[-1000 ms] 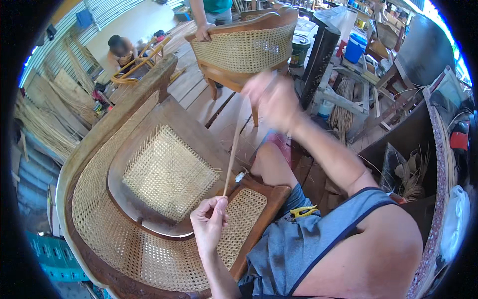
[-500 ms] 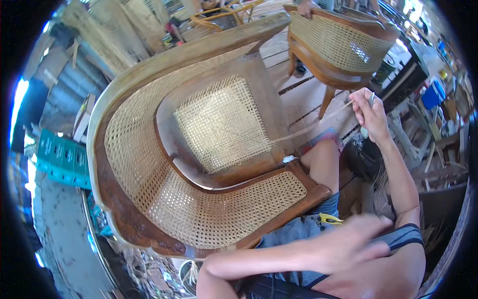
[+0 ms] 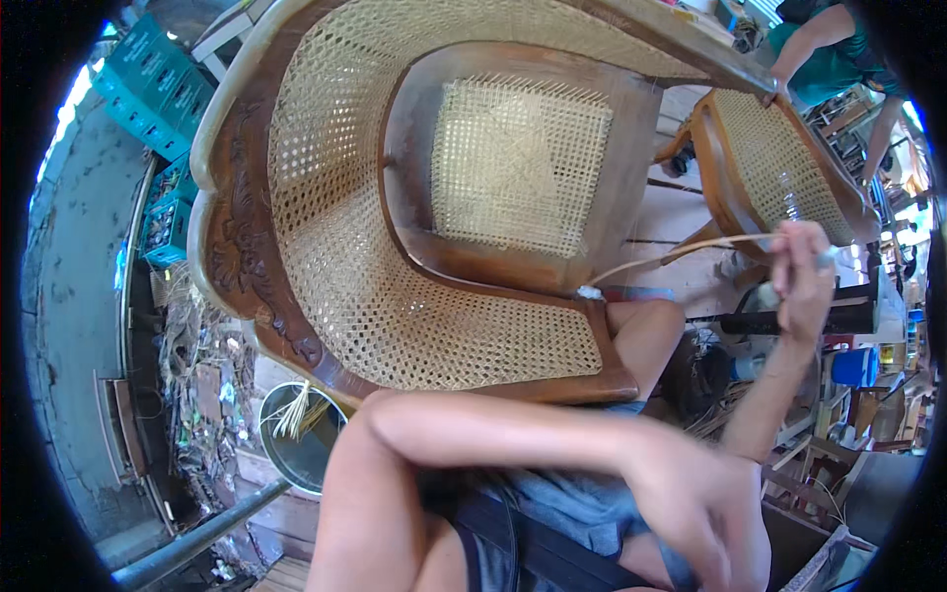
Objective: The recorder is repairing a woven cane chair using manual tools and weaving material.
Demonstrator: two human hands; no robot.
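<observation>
My right hand (image 3: 804, 281), out to the right, is closed on a long pale cane strand (image 3: 725, 240). The strand bows leftward to the front corner of a wooden armchair (image 3: 242, 237); its far end I cannot make out. Something small and whitish shows by the right fingers, too blurred to name. My left arm crosses low in front of me. Its hand (image 3: 691, 503) hangs at the lower right by my body, its fingers smeared by motion. The chair's woven cane seat (image 3: 513, 168) has loose ends sticking up along the far edge. A white wad (image 3: 590, 293) rests on the armrest tip.
Beyond my right hand stands a second cane chair (image 3: 784, 163), with a co-worker's hand (image 3: 784, 74) at its top rail. A round metal bucket (image 3: 281, 464) holds loose cane strands (image 3: 301, 412) at the lower left. Teal crates (image 3: 153, 84) are stacked at the upper left.
The view has swung, so the chair sits higher and the bucket shows. My right hand still holds the strand, which now bows more. My left hand has dropped lower.
</observation>
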